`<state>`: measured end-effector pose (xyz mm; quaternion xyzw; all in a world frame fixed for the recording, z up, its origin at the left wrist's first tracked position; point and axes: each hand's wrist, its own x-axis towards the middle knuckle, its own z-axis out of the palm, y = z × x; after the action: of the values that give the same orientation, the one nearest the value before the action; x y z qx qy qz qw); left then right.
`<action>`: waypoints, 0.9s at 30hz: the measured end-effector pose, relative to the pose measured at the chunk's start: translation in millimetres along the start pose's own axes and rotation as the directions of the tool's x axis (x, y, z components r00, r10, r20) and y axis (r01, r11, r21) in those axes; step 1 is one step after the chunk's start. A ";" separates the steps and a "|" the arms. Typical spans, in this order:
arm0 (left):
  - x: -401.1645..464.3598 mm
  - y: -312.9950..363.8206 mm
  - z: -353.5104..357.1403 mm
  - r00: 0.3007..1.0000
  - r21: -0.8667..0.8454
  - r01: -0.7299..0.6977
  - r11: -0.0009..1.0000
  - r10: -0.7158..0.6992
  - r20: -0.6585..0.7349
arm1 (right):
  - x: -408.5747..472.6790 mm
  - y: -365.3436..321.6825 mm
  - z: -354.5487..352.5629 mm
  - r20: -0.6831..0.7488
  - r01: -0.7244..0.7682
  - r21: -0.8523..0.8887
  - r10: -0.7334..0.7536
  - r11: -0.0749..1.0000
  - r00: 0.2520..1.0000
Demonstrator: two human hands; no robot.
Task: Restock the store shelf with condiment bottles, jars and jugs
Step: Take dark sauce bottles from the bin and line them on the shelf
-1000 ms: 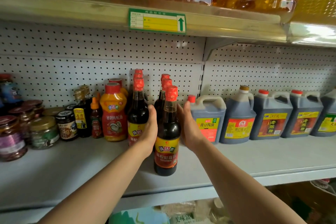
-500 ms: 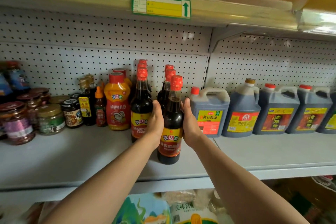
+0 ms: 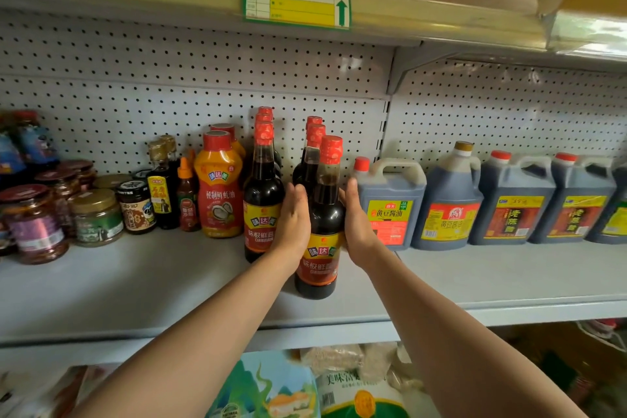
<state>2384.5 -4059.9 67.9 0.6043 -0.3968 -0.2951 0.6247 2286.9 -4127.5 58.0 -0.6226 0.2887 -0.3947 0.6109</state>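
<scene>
Bottle (image 3: 319, 234) upright on shelf (image 3: 135, 295), flat left hand (image 3: 294, 224) and right hand (image 3: 357, 231) pressing its sides, no curled grip, apparently to line it up.

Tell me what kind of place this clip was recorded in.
Most likely a grocery store aisle. A price tag sits on the upper shelf edge, the pegboard backs the metal shelf, and rows of matching sauce bottles and jugs face forward.

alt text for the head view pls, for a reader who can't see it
Two hands, left hand and right hand, press flat on either side of a dark soy sauce bottle standing upright near the front of a grey shelf. Matching bottles stand behind it, jars to the left, dark jugs to the right.
</scene>
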 end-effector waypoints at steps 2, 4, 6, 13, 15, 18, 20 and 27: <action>-0.6 2.1 -5.6 0.999 0.043 -0.046 0.998 0.045 0.022 | -12.5 3.3 -3.4 -0.004 0.009 -0.022 -0.009 1.000 1.000; -0.2 8.9 -14.4 0.990 0.060 -0.138 0.989 0.136 0.032 | -29.9 9.8 -7.1 -0.021 0.010 -0.034 -0.011 0.999 1.000; -1.3 23.5 -24.1 0.961 0.063 -0.274 0.960 0.270 0.059 | -46.7 21.8 -11.1 0.004 0.030 -0.039 -0.030 0.999 1.000; -3.2 102.2 -35.8 0.831 0.296 -0.548 0.782 0.471 0.295 | -73.8 51.3 -11.0 0.035 0.145 -0.103 -0.142 0.984 0.989; -1.3 113.8 -35.2 0.840 0.368 -0.534 0.761 0.427 0.336 | -72.1 55.0 -10.9 0.012 0.145 -0.096 -0.145 0.985 0.989; 2.1 121.3 -36.0 0.862 0.468 -0.500 0.729 0.364 0.353 | -70.9 65.4 -13.7 -0.002 0.123 -0.095 -0.124 0.988 0.992; 5.7 122.8 -38.8 0.867 0.534 -0.494 0.686 0.345 0.359 | -70.6 69.6 -14.5 -0.019 0.110 -0.074 -0.111 0.991 0.994; 15.9 125.7 -42.2 0.865 0.616 -0.495 0.612 0.284 0.413 | -65.2 69.9 -17.1 -0.015 0.118 -0.071 -0.119 0.990 0.993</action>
<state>2414.7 -4039.4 196.4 0.6466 -0.6837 -0.0566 0.3335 2247.0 -4087.9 -21.1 -0.6560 0.2707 -0.4259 0.5612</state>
